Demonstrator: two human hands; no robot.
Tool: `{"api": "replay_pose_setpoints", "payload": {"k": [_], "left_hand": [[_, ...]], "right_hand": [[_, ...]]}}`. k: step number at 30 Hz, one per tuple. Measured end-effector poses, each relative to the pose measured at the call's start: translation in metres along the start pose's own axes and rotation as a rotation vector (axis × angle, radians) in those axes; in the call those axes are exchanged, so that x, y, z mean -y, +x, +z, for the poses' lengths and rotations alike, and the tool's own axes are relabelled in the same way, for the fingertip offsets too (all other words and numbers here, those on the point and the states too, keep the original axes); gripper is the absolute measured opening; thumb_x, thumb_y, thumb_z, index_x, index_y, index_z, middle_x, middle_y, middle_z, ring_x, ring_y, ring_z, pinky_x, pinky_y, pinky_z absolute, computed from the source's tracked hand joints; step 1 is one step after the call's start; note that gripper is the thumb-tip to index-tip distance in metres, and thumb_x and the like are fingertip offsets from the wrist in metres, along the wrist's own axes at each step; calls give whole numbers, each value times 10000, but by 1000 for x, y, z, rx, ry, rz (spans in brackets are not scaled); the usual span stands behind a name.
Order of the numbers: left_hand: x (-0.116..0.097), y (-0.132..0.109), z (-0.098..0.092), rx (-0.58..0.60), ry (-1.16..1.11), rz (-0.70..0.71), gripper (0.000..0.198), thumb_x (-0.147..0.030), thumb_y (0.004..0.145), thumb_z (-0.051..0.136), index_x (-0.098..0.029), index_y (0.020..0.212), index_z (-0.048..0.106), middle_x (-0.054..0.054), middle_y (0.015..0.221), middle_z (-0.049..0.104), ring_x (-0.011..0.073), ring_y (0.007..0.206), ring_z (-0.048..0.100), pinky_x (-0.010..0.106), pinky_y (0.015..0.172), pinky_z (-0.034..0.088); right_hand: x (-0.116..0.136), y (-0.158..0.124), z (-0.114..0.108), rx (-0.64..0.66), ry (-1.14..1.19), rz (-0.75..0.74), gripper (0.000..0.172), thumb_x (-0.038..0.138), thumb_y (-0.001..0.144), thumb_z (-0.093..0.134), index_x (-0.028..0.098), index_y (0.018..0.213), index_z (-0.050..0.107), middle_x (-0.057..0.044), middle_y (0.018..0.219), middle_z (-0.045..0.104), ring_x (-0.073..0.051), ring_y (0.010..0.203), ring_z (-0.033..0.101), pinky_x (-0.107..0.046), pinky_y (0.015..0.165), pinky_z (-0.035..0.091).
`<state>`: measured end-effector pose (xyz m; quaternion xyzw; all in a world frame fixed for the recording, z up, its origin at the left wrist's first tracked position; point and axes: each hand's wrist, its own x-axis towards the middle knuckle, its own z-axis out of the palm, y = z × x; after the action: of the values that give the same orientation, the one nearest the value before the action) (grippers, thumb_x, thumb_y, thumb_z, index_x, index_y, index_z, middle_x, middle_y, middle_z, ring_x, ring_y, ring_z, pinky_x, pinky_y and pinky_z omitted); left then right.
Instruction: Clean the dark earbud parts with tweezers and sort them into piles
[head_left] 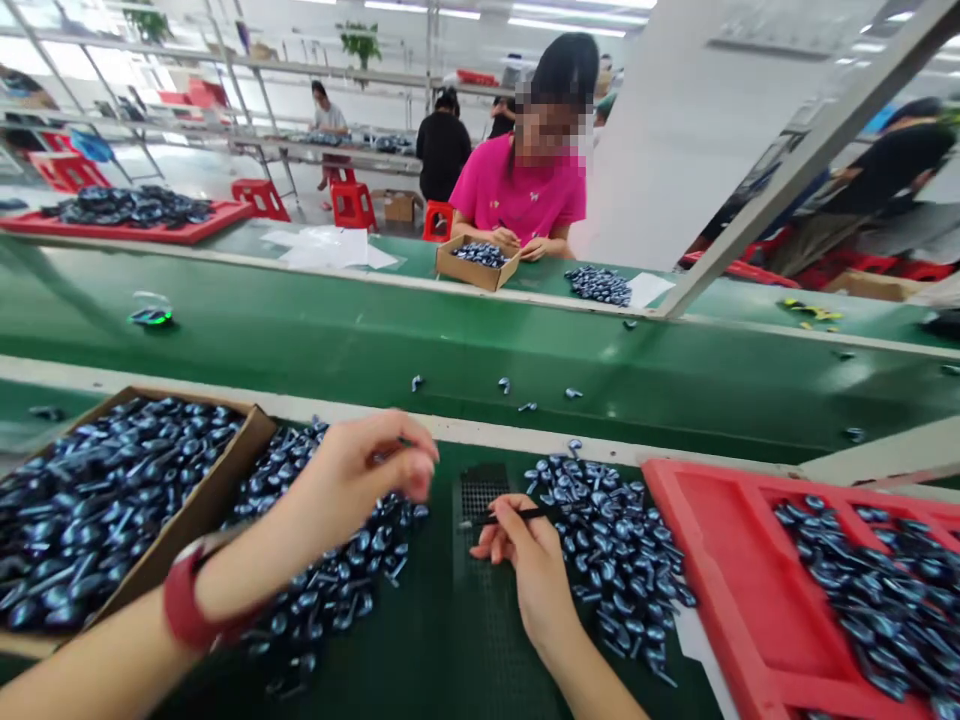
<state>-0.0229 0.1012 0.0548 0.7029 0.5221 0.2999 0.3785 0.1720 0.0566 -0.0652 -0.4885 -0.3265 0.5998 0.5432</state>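
My left hand (375, 465), with a red band on the wrist, is raised over the left pile of dark blue earbud-shaped parts (352, 560). Its fingers are curled together; whether they hold anything is too blurred to tell. My right hand (521, 545) grips a thin black pen-like tool (525, 514), its tip pointing left. Under that tip lies a black gridded sheet (480, 495) on the green table. Right beside my right hand spreads another pile of the same parts (622, 550).
A cardboard box (255, 430) full of parts stands at the left, a red tray (720, 560) with parts at the right. Beyond the pale rail is a green conveyor belt (465, 350) carrying scattered parts. A person in pink (517, 190) works opposite.
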Motion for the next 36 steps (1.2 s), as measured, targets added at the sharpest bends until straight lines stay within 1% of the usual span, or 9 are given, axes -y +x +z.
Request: {"api": "replay_pose_setpoints", "payload": {"k": [1,3,6,10,13,17,22,29,36], "left_hand": [[-9,-24,9,52,-90,0,203,-360,845,589,-182,821,683,-13,736,658,96,518,608,215,529,514],[-22,-60,26,193,-307,23,139,-294,821,641,-213,806,753,5,810,667,103,620,621,197,570,495],[-25,-83,47,276,-520,-45,174,-199,787,685,-269,929,756,-7,813,689,120,731,628,198,663,488],[-7,-81,75,190,-745,-231,156,-184,720,736,-212,868,699,-11,778,708,120,673,614,213,644,489],[11,-78,96,80,-723,-213,50,-220,765,681,-187,801,688,25,804,693,156,761,615,246,678,481],[28,-74,112,7,-644,-178,120,-219,812,611,-194,848,723,65,952,661,194,903,594,281,744,463],[40,-69,123,29,-548,-196,170,-179,828,567,-179,869,732,59,832,658,168,714,603,279,649,473],[46,-69,128,52,-470,-233,156,-187,807,603,-199,838,756,73,920,697,206,842,634,284,687,482],[42,-69,123,78,-435,-250,180,-207,813,603,-215,873,773,78,958,709,200,798,643,279,644,476]], "right_hand": [[2,0,0,-5,-3,-5,194,330,903,578,144,848,587,64,605,587,-77,454,537,-249,516,513],[7,2,3,-27,-12,-27,185,315,913,566,141,858,593,54,644,588,-84,496,556,-265,550,526],[14,9,9,-73,-50,-66,193,321,925,547,139,887,597,39,697,598,-96,553,581,-282,585,533],[15,30,12,-107,-163,-75,205,333,921,552,135,914,607,17,757,621,-97,568,585,-263,552,521],[10,47,8,-147,-231,-88,211,339,920,553,136,940,609,1,809,634,-108,613,604,-268,565,525],[3,56,3,-159,-271,-122,211,336,920,553,137,964,608,-9,844,640,-118,646,617,-280,585,532],[-1,54,2,-139,-268,-171,204,331,919,556,135,940,611,0,814,639,-112,626,614,-280,585,536],[-3,55,0,-124,-269,-201,196,321,920,557,133,911,613,11,777,634,-106,602,608,-277,582,535],[0,53,1,-111,-252,-200,203,328,918,559,133,896,612,16,759,630,-103,589,602,-279,584,534]]}}
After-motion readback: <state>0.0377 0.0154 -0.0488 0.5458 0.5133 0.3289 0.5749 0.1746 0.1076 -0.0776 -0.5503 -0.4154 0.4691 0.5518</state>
